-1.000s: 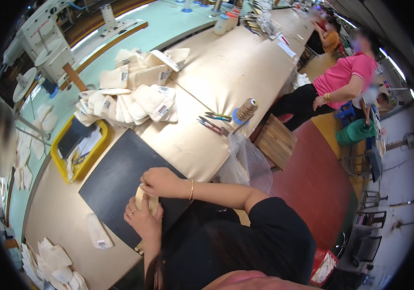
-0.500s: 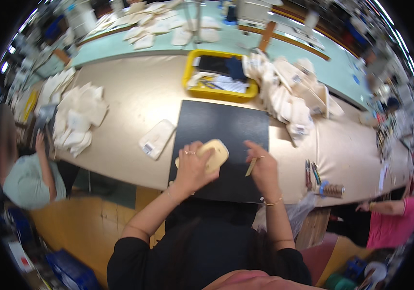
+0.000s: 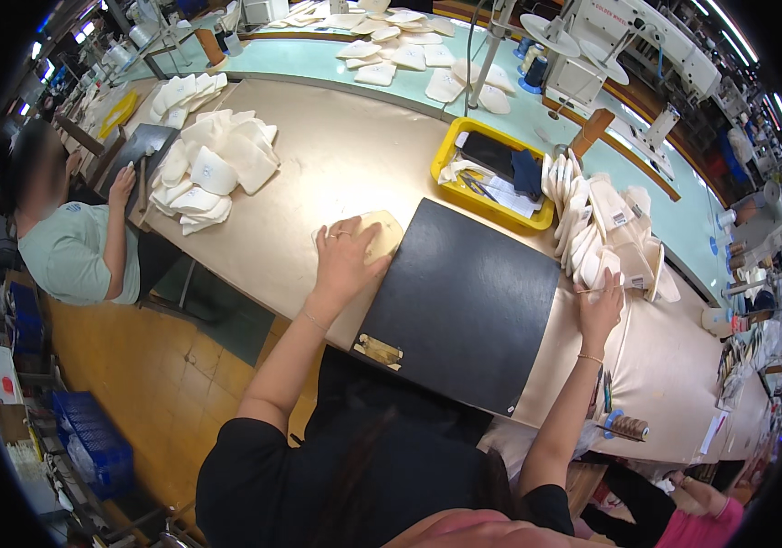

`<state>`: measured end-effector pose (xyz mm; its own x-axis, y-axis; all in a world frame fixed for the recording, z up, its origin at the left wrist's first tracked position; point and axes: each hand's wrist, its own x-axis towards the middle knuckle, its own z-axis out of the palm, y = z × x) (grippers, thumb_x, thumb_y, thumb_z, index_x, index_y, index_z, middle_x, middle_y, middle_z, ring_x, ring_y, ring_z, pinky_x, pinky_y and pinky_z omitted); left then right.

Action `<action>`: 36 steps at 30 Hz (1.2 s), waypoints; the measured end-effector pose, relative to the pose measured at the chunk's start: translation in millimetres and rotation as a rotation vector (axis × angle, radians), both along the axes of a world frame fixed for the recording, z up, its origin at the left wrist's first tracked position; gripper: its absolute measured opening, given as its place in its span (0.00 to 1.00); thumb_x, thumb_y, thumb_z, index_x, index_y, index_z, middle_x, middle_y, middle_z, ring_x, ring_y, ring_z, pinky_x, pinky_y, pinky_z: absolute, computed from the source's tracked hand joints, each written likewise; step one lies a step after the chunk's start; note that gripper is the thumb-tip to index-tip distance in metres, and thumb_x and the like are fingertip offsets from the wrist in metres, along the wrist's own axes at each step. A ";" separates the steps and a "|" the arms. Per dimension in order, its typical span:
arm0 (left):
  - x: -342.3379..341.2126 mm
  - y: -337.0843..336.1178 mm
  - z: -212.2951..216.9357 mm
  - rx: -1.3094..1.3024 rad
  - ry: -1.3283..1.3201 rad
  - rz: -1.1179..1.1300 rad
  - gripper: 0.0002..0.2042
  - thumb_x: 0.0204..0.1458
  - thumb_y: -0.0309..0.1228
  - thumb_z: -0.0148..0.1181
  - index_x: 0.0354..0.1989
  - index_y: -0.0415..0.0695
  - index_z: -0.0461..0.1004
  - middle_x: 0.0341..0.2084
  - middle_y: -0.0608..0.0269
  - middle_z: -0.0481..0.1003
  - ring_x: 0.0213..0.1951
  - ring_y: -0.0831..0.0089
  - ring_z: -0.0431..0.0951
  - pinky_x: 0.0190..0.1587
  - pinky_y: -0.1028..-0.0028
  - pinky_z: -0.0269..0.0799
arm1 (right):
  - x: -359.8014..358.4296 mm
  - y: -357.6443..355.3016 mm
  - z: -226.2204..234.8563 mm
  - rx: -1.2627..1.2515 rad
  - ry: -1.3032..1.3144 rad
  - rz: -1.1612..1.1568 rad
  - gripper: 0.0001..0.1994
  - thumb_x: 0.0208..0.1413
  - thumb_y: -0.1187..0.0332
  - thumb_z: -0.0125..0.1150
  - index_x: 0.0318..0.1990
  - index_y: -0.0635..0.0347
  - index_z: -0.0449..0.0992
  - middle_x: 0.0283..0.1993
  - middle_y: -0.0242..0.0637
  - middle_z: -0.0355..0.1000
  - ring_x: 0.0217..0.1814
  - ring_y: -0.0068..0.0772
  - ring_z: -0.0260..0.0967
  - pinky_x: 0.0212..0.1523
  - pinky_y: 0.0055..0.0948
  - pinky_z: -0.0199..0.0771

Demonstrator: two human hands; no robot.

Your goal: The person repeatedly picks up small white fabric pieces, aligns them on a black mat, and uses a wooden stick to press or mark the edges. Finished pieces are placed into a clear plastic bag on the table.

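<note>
Cream fabric piece [image 3: 380,233]: flat, rounded, soft-looking, lying on the tan table [image 3: 318,164] just off the left edge of the black mat [image 3: 464,301]; its long axis runs from the near-left toward the far-right, partly hidden under the left hand [image 3: 345,260]. Left hand: palm down, fingers spread and pressing the piece flat. Right hand [image 3: 599,306]: raised at the mat's right side, fingers pinching a thin pale stick [image 3: 584,290] held roughly level. Black mat: smooth, matte, rectangular. Yellow tray [image 3: 491,203]: plastic, beyond the mat. Stacked white pieces [image 3: 605,233]: curved, standing on edge, near the right hand.
</note>
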<state>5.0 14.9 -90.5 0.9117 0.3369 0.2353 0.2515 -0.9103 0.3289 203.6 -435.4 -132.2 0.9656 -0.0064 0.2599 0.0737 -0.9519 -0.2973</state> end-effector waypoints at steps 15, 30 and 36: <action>-1.6 -91.1 20.7 -0.922 0.131 -0.329 0.31 0.51 0.49 0.73 0.59 0.46 0.75 0.49 0.54 0.72 0.51 0.61 0.74 0.54 0.66 0.71 | -160.2 117.7 48.3 0.152 0.151 0.274 0.44 0.48 0.50 0.75 0.65 0.73 0.66 0.54 0.43 0.76 0.64 0.55 0.62 0.64 0.48 0.62; -9.0 -127.9 18.7 -0.215 0.054 -0.430 0.27 0.44 0.42 0.74 0.55 0.48 0.78 0.56 0.52 0.72 0.58 0.54 0.70 0.61 0.57 0.61 | -161.2 101.5 44.5 0.488 0.194 0.318 0.11 0.64 0.70 0.59 0.50 0.64 0.76 0.60 0.47 0.75 0.60 0.49 0.71 0.62 0.39 0.68; 0.4 -151.5 -1.2 -0.131 0.008 -0.575 0.26 0.44 0.42 0.74 0.54 0.51 0.79 0.57 0.52 0.71 0.60 0.54 0.68 0.62 0.55 0.59 | -169.0 100.7 31.5 0.634 0.235 0.297 0.11 0.65 0.72 0.57 0.52 0.64 0.76 0.59 0.46 0.76 0.59 0.43 0.73 0.60 0.36 0.71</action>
